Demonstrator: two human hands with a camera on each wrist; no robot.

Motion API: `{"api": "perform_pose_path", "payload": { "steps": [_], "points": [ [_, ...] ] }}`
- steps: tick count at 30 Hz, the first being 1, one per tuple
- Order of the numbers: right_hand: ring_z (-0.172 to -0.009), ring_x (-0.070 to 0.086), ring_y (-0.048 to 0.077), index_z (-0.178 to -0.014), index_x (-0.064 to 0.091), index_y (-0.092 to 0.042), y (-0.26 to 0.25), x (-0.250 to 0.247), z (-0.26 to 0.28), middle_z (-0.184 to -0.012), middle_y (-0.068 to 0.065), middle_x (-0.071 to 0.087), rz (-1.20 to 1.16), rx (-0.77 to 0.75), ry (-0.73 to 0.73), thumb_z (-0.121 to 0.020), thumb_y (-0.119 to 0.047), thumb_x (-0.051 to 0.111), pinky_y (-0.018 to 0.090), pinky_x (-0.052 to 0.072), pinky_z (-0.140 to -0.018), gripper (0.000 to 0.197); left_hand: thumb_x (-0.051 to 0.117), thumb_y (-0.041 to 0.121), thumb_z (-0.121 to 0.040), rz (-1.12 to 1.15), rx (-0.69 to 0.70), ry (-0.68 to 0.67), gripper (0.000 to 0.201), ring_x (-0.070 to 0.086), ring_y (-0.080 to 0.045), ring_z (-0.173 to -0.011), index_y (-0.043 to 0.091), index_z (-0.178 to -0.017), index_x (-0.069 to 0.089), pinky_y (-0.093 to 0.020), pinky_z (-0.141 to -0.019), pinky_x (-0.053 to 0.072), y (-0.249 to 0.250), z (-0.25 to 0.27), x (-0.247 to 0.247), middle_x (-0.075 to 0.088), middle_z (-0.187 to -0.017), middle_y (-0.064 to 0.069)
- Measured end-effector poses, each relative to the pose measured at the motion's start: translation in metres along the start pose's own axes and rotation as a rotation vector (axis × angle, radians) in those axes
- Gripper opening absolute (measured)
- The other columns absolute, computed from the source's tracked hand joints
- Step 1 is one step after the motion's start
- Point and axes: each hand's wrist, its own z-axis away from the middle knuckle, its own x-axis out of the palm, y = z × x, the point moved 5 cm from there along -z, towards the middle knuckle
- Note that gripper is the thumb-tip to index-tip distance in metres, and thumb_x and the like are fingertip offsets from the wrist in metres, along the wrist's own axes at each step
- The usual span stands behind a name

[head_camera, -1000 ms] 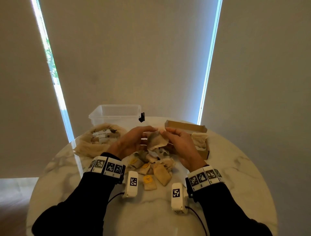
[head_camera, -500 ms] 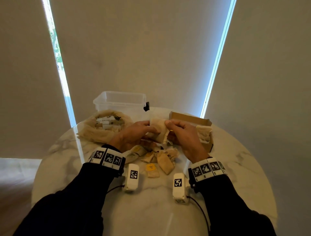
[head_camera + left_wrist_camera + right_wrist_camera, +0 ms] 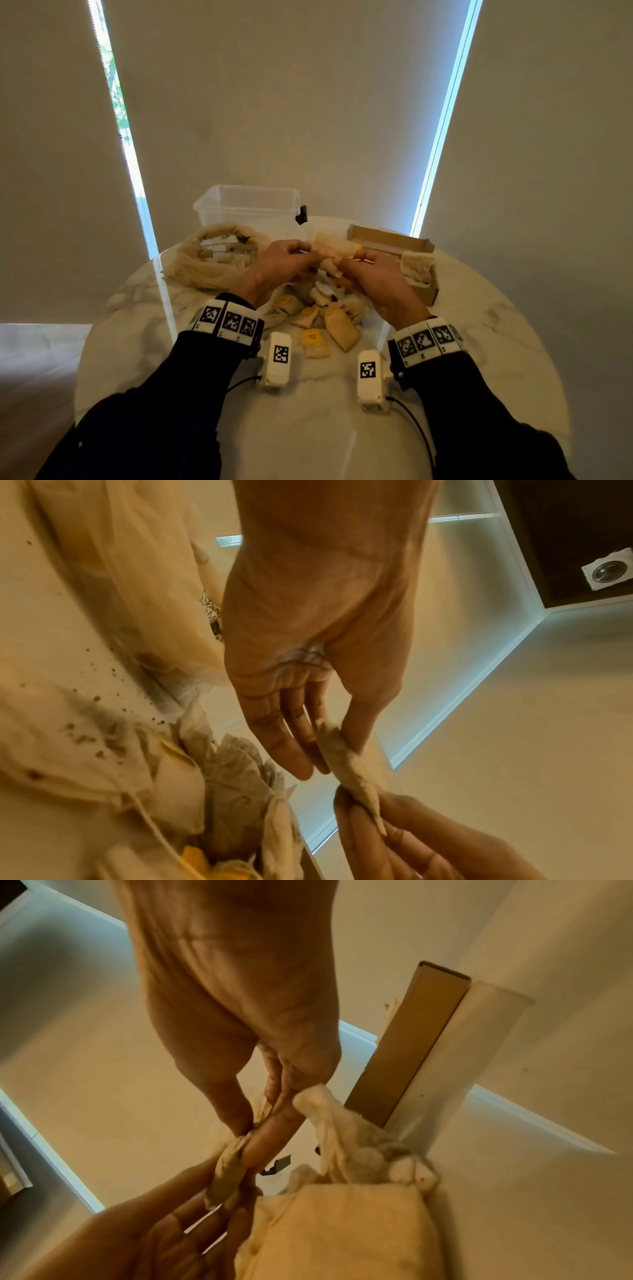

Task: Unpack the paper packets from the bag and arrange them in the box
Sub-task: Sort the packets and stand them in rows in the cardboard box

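1. The left hand and right hand each pinch one paper packet, held above the bench.
2. More packets lie heaped below the hands.
3. The bag sits left; the box right.
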Motion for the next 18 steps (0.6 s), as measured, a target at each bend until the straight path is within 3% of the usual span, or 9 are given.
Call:
{"api": "perform_pose_path", "payload": {
  "steps": [4,7,10,15,18],
  "points": [
    [-0.096,0.080,0.031,-0.112,0.070,0.000,-0.0012,-0.0008,0.0040,-0.112,0.023,0.078,-0.217,0.087,-0.044,-0.100,-0.005,0.071,0.032,0.067,-0.072,0.014,0.085,0.014,-0.089,0.106,-0.031,-0.052,0.043,0.078,-0.028,-0.104,0.006,-0.128,0.069,-0.032,-0.086,0.064,-0.0027,-0.0002,0.0055,0.080,-0.115,-0.012],
    [-0.095,0.081,0.031,-0.122,0.063,0.003,-0.0019,0.0032,0.0060,-0.116,0.025,0.075,-0.322,0.123,-0.120,-0.099,0.004,0.068,0.034,0.067,-0.076,0.024,0.084,0.014,-0.090,0.126,-0.022,-0.037,0.043,0.079,-0.027,-0.100,0.004,-0.129,0.069,-0.030,-0.082,0.064,-0.0007,0.0000,0.0056,0.080,-0.112,-0.013],
    [-0.097,0.080,0.034,-0.130,0.054,-0.005,0.0010,0.0016,0.0034,-0.126,0.027,0.066,-0.302,0.115,-0.091,-0.095,0.006,0.072,0.039,0.067,-0.084,0.040,0.082,0.015,-0.093,0.158,-0.047,-0.032,0.042,0.080,-0.022,-0.093,0.002,-0.130,0.067,-0.024,-0.073,0.062,-0.0012,0.0008,0.0053,0.079,-0.113,-0.015],
    [-0.088,0.081,0.026,-0.115,0.064,-0.005,0.0019,-0.0007,0.0023,-0.114,0.022,0.071,-0.275,0.102,-0.105,-0.098,0.004,0.069,0.035,0.067,-0.077,0.019,0.084,0.001,-0.086,0.207,-0.076,-0.059,0.049,0.079,-0.028,-0.096,0.009,-0.129,0.062,-0.028,-0.073,0.063,-0.0045,0.0003,0.0046,0.077,-0.117,-0.019],
    [-0.090,0.080,0.023,-0.106,0.073,-0.004,0.0005,0.0007,0.0039,-0.107,0.018,0.076,-0.272,0.093,-0.152,-0.100,0.004,0.066,0.031,0.067,-0.077,0.012,0.081,0.000,-0.088,0.198,-0.066,-0.085,0.029,0.078,-0.023,-0.086,0.010,-0.112,0.067,-0.025,-0.071,0.062,-0.0051,0.0004,0.0042,0.077,-0.105,-0.016]
  ]
}}
